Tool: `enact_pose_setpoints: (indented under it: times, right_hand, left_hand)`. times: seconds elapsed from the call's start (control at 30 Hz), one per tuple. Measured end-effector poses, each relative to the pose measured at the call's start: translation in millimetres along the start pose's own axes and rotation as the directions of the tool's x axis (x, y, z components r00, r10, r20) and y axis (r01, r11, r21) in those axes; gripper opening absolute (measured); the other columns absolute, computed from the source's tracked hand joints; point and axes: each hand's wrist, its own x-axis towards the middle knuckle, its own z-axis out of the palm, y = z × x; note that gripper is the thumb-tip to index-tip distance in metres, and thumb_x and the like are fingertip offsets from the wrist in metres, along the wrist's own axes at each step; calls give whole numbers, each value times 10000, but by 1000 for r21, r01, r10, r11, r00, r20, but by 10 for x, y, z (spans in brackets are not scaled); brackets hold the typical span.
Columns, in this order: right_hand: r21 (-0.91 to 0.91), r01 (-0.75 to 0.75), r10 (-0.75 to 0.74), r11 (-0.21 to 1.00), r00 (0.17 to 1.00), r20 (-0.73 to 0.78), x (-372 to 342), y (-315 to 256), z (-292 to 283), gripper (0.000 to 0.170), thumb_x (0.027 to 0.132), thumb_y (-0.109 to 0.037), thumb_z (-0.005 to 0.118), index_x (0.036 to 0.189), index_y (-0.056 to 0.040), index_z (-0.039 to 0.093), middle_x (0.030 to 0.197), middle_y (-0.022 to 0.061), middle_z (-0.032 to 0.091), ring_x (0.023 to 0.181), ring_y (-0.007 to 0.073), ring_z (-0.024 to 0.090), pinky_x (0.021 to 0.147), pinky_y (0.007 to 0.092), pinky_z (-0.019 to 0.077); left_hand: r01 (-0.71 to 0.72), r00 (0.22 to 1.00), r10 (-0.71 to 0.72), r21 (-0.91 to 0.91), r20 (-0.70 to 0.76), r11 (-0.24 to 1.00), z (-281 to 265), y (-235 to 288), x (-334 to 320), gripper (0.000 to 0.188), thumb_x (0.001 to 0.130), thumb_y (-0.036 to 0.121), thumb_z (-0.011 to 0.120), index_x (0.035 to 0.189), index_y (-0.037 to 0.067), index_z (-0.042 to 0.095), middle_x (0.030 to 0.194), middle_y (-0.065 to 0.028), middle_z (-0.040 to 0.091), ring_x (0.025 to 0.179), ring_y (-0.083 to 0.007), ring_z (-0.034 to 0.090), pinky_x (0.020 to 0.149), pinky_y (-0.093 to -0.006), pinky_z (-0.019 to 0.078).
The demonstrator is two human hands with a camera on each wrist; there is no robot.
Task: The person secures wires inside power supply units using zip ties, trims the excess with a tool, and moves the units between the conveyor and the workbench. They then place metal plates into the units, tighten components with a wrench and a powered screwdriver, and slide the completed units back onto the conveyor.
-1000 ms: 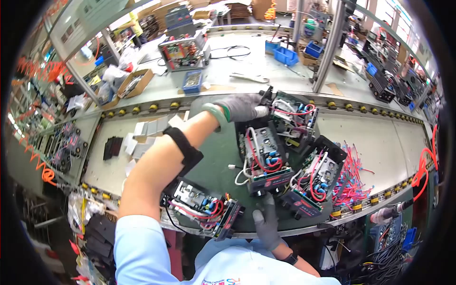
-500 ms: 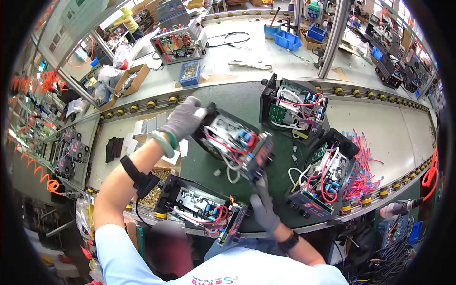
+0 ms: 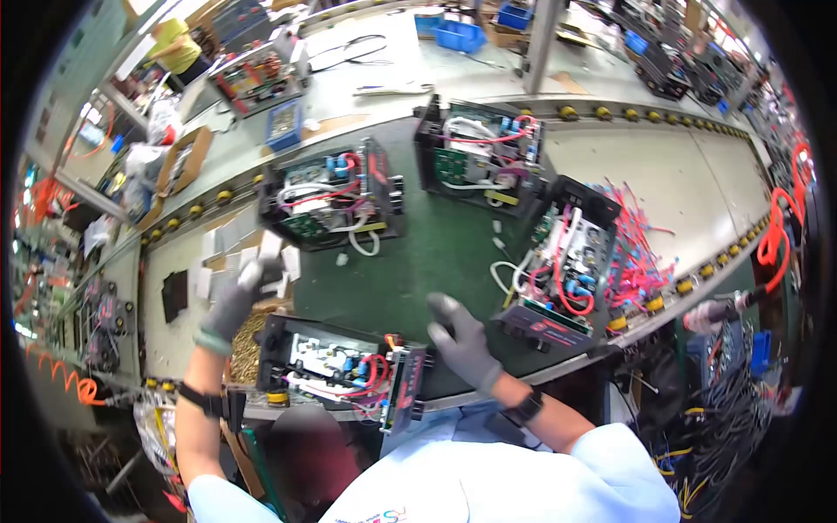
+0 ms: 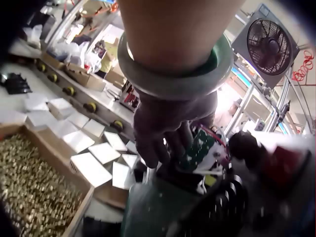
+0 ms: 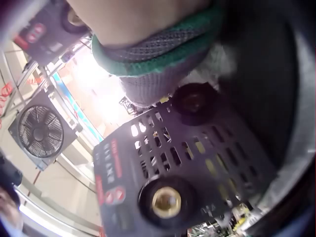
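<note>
My gloved left hand (image 3: 234, 305) hovers above white and grey rectangular pieces (image 3: 228, 248), beside a box of small brass parts (image 3: 247, 350); it holds nothing. My gloved right hand (image 3: 464, 347), also without anything in it, is over the green mat (image 3: 410, 270) with its fingers apart. An open electronic unit (image 3: 327, 199) with circuit boards and coloured wires sits at the mat's back left, its front panel facing right. Closest to my body lies another such unit (image 3: 336, 364), between the two hands. In the right wrist view a slotted front panel (image 5: 182, 158) with round brass-centred connectors fills the foreground.
Two more open units, one at the back (image 3: 479, 157) and one on the right (image 3: 562, 261), stand on the mat. Red wires (image 3: 641, 253) are heaped on the right. Roller rails (image 3: 645, 118) edge the line, and an air tool (image 3: 715, 314) hangs at the right.
Both hands have let go of the unit they were moving. It was shifted left from beside the back unit and turned, and now stands at the back left. The left hand has drawn back toward the body.
</note>
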Motion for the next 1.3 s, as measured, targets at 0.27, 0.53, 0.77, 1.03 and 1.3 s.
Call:
enact_pose_setpoints:
  times: [0.27,0.53,0.77,1.03,1.3]
  right_hand:
    - [-706,484,-630,518,774,69,-217,-1267,-1100,326,746,-157,741,1048,-71,649,960,98,676,895,271,655,856,422,496]
    - [-893,358,-491,273,850,191,29,-1084,-1095,182,749,-246,740,744,-121,609,721,37,607,650,221,602,708,362,503]
    - [-305,912,-667,275,410,622,28,-885,-1673,104,661,-209,677,631,-188,580,703,-18,634,618,126,612,719,316,563]
    - [-392,899,-641,194,419,643,729,-982,-2122,123,652,-130,716,696,-101,605,584,0,498,548,187,544,764,360,529]
    - [-630,694,-690,350,646,328,-361,-934,-1964,396,731,-229,797,1059,-127,600,1083,71,607,1059,256,598,940,425,503]
  left_hand:
    - [-32,999,35,-572,-6,820,780,-532,-311,708,996,645,298,899,25,626,823,-120,650,806,-228,626,771,-352,533]
    - [-49,992,-31,-600,-122,798,941,-411,-419,497,1011,531,432,822,108,611,722,-46,606,665,-166,583,631,-301,495]
    - [-118,974,-2,-520,-225,846,974,-438,-472,499,1010,526,443,859,80,607,755,-43,608,671,-141,609,608,-280,509]
    - [-383,858,104,-491,-503,782,1109,-651,-809,243,1019,335,540,997,113,635,929,-20,652,923,-155,628,895,-328,521]
    - [-264,926,-17,-678,-378,686,1153,-542,-709,269,1018,345,529,872,119,538,804,-10,533,753,-135,538,720,-290,478]
